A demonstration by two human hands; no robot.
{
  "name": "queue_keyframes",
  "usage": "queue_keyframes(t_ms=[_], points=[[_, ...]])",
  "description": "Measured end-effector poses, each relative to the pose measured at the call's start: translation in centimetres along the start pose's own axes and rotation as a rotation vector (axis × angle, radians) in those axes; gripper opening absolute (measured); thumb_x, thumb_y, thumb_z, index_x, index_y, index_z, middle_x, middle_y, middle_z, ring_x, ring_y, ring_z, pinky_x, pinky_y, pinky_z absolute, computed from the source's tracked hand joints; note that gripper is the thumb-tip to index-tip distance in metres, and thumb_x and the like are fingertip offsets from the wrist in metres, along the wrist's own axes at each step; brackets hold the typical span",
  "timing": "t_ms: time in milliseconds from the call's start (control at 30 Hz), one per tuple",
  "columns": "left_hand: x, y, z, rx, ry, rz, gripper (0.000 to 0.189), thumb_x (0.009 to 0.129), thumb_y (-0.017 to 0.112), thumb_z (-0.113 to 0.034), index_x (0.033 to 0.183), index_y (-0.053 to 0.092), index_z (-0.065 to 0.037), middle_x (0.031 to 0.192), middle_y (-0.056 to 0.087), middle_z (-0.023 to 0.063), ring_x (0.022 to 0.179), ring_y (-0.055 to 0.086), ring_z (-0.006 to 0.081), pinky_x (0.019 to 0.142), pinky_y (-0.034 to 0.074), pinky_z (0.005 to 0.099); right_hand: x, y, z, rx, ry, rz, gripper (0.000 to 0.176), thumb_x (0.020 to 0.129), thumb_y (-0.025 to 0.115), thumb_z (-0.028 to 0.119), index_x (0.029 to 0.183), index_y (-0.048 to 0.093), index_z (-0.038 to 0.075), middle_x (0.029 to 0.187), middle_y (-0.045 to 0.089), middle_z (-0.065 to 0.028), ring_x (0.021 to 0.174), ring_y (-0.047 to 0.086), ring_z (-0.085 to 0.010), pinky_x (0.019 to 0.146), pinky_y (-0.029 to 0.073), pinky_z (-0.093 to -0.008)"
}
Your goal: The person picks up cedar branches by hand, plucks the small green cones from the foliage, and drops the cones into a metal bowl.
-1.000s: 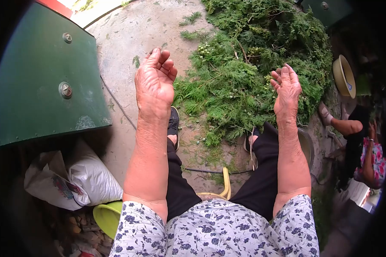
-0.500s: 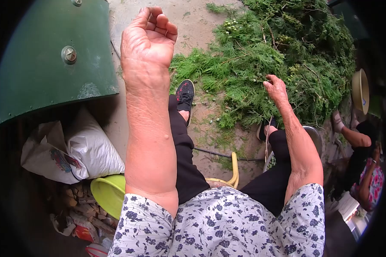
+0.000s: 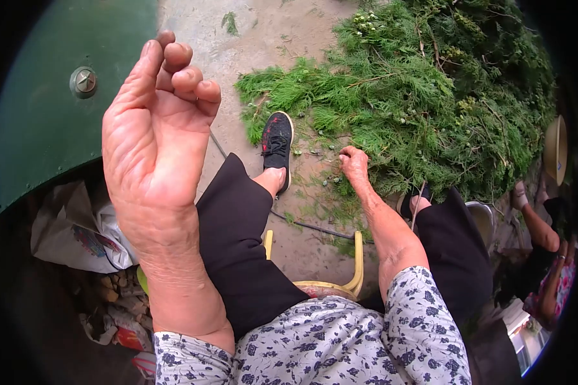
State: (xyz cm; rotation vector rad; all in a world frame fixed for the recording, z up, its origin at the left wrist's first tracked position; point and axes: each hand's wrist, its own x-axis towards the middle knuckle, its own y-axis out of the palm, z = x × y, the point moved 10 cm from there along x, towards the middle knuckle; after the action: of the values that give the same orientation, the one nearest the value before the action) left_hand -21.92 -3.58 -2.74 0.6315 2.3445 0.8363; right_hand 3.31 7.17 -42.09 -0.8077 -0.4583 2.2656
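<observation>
My left hand (image 3: 164,128) is raised close to the camera at the left, palm up. Its fingers curl loosely and the bare palm holds nothing. Lower down, my right hand (image 3: 354,163) hangs over the ground at the left edge of a big heap of green conifer branches (image 3: 417,109). Its fingers are drawn together, and whatever they may hold is too small to tell. Loose green sprigs (image 3: 327,199) and small round cones lie on the concrete around it. Pale cones (image 3: 364,22) also show on the heap.
A green metal panel with a star boss (image 3: 83,81) stands at left, above a white sack (image 3: 77,231) and firewood. A yellow-framed stool (image 3: 358,263) is beneath me, near a black hose (image 3: 315,228). A metal basin (image 3: 481,221), a hat-like tan object (image 3: 555,151) and another person (image 3: 549,282) are at right.
My left hand has come closer to the camera and moved left. The right hand has moved left and down from the branches to the littered ground. My view has shifted, and my knees are wider apart.
</observation>
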Motion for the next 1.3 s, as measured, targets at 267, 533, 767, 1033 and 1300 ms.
queue_keyframes(t_ms=[267,533,767,1033,1300], points=[[-0.7,-0.7,-0.2,0.007,0.001,-0.043,0.025,0.096,0.038,-0.013,0.113,0.046,0.003,0.081,0.045,0.0031,0.064,0.039,0.0119,0.067,0.034,0.0288,1.3,2.6,1.9,-0.278,0.026,-0.150,0.023,0.069,0.070,0.014,0.083,0.056,0.002,0.080,0.060,-0.0172,0.078,0.057,-0.0364,0.067,0.044,-0.0436],[-1.1,-0.6,-0.2,0.009,0.002,-0.017,0.026,0.097,0.035,-0.014,0.115,0.044,0.003,0.080,0.044,0.0042,0.062,0.038,0.0121,0.066,0.033,0.0286,-0.5,0.3,-0.4,-0.025,0.095,-0.358,0.018,0.069,0.066,0.007,0.084,0.057,0.003,0.075,0.056,-0.0135,0.071,0.057,-0.0275,0.066,0.045,-0.0393],[-1.9,-1.0,-0.3,0.027,0.013,-0.065,0.025,0.097,0.035,-0.014,0.114,0.045,0.001,0.078,0.045,0.0036,0.060,0.038,0.0110,0.065,0.033,0.0281,2.5,3.5,5.8,-0.027,-0.185,-0.194,0.014,0.073,0.060,0.003,0.087,0.057,0.004,0.080,0.056,-0.0166,0.075,0.057,-0.0348,0.066,0.046,-0.0413],[-2.2,-1.4,-0.6,0.028,0.017,-0.073,0.024,0.097,0.035,-0.014,0.113,0.045,0.000,0.077,0.045,0.0027,0.058,0.037,0.0100,0.063,0.033,0.0279,5.0,5.3,6.2,-0.159,-0.204,-0.050,0.014,0.073,0.063,0.008,0.084,0.057,0.003,0.084,0.054,-0.0202,0.080,0.056,-0.0377,0.071,0.046,-0.0452],[-2.5,-1.9,-1.6,0.045,0.022,-0.036,0.022,0.096,0.036,-0.013,0.111,0.045,0.001,0.077,0.045,0.0032,0.059,0.039,0.0106,0.064,0.033,0.0279,0.6,9.4,1.6,0.727,0.407,0.296,0.018,0.071,0.054,-0.004,0.089,0.058,-0.001,0.079,0.057,-0.0049,0.063,0.060,-0.0130,0.053,0.050,-0.0256]])
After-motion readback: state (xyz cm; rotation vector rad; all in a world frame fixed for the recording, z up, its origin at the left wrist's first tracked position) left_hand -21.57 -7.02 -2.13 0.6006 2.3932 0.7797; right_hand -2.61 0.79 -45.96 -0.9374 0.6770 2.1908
